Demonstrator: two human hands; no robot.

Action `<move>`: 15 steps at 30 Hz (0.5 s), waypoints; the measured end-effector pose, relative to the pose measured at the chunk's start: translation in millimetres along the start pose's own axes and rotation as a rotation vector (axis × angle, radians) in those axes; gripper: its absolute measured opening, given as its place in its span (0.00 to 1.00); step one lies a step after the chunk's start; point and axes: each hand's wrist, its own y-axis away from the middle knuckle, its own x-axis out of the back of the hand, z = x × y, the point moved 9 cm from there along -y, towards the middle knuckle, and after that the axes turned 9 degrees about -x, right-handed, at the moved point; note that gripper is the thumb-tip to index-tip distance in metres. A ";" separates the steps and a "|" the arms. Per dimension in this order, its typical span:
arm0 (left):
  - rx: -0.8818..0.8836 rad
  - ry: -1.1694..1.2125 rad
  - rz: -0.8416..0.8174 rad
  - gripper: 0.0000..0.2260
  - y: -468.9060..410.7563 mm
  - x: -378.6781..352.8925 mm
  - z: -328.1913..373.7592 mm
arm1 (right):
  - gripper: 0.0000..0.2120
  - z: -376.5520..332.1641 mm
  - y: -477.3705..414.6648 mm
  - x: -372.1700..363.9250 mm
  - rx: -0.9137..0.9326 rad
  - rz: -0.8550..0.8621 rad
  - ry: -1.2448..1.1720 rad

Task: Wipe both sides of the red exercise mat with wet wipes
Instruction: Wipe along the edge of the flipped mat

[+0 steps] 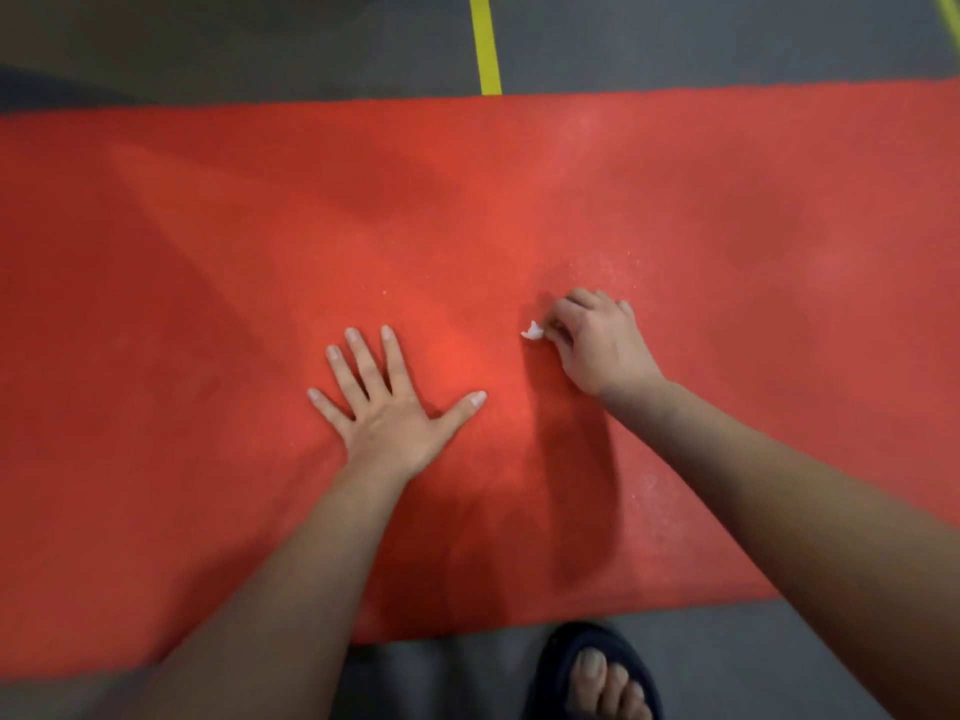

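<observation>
Red mat [519,210] flat on grey floor [311,44], left hand [387,402] at 7 o'clock splayed flat pinning it, right hand [597,340] at 4 o'clock curled around small white wipe [532,331], likely scrubbing specks.

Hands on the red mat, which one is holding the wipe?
The right hand: its fingers curl round a small white wipe. The left hand lies flat on the red mat, fingers spread, holding nothing.
</observation>
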 end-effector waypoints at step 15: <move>0.024 -0.018 -0.220 0.64 -2.2 0.8 5.3 | 0.08 2.4 79.5 -0.2 -0.008 -0.005 -0.027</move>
